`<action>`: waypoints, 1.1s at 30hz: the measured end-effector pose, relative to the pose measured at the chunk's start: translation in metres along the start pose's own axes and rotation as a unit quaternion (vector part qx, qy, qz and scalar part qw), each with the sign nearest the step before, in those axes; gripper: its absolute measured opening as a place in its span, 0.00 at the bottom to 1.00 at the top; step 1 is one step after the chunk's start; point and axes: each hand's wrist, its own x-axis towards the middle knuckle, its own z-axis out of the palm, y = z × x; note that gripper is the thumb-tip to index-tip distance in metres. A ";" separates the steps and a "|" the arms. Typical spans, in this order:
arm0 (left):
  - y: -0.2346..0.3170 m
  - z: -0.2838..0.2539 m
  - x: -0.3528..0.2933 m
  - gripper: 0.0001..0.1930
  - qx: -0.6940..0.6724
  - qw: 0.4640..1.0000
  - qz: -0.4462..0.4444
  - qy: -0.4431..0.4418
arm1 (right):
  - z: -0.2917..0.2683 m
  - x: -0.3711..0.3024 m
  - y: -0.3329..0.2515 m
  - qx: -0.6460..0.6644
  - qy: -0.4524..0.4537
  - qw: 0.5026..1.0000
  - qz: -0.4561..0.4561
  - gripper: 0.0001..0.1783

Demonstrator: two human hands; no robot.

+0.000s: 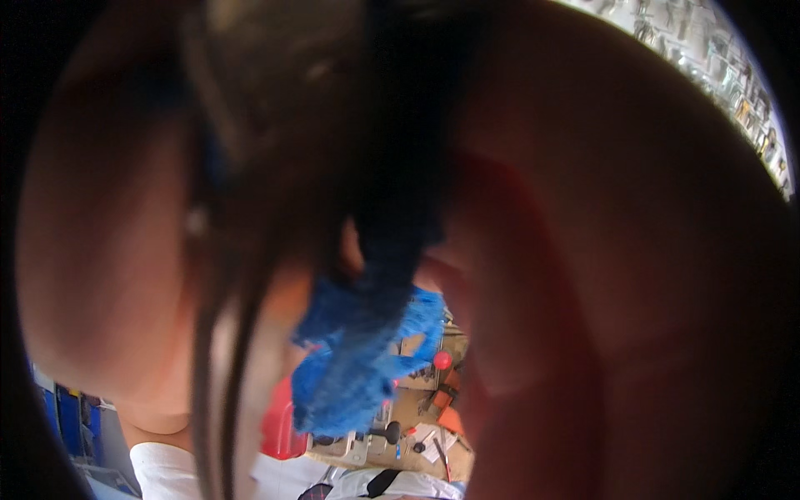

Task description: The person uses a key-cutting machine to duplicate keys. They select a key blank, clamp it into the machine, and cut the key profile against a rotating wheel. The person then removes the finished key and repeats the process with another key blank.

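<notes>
Both of my hands are raised very close to the view and fill most of it, dark and blurred. On the left, my left hand (108, 283) is closed against a blurred metal part (229, 367) with long, thin, shiny edges; its kind cannot be made out. A blue, frayed cloth (342, 375) hangs between the hands. My right hand (533, 317), large on the right, has its fingers curled beside the cloth's dark upper part and seems to grip it. The fingertips are mostly hidden by shadow and blur.
Below lies a brown work surface (417, 400) with a red container (285, 421), orange pieces (450, 417), a small red ball-shaped thing (442, 360) and several tools. Blue bins (67, 417) stand at lower left. Many small hanging items (717, 58) show at upper right.
</notes>
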 end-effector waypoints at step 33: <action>-0.219 -0.172 0.136 0.10 0.106 0.976 -0.135 0.136 | 0.223 -0.111 0.144 0.385 -0.188 0.632 0.646 0.12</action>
